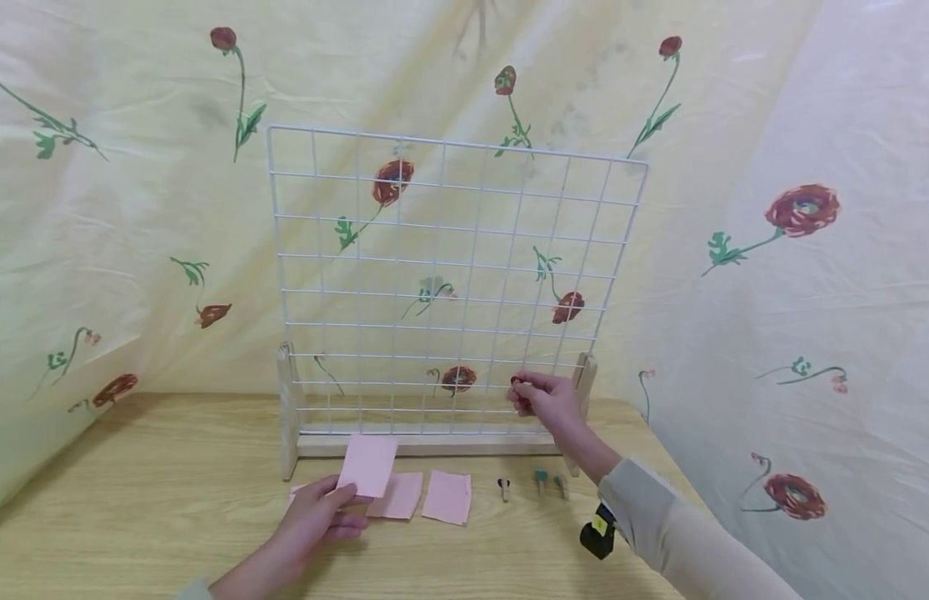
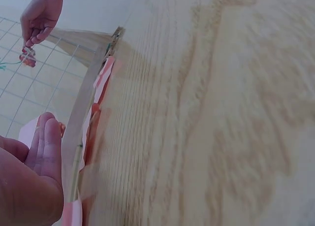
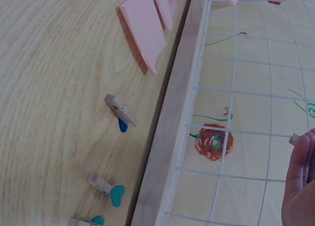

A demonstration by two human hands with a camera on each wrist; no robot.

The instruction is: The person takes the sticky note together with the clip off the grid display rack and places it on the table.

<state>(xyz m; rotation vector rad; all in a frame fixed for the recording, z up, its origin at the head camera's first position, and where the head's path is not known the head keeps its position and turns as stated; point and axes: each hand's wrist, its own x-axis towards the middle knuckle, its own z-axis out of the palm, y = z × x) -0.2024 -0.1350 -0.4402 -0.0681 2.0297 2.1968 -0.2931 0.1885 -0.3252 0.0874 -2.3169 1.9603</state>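
Note:
My left hand (image 1: 317, 521) grips a pink paper note (image 1: 369, 465) between thumb and fingers, lifted in front of the foot of a white wire grid (image 1: 464, 312). Up at the grid's lower right, my right hand (image 1: 550, 406) pinches a small wooden clothespin (image 3: 294, 139); its pale tip pokes past the fingertips in the right wrist view, the rest is hidden. Below the left hand lie a pink note (image 1: 402, 497) and, partly covered by the hand, another. A further pink note (image 1: 447, 498) lies to their right, its edges slightly raised.
A clothespin with a dark blue heart (image 3: 123, 125) lies before the grid's wooden base bar (image 1: 434, 446). Two clothespins with teal hearts (image 3: 117, 195) lie farther right. A black and yellow object (image 1: 597, 537) sits beside the right sleeve. Flowered cloth (image 1: 809, 333) hangs behind and around.

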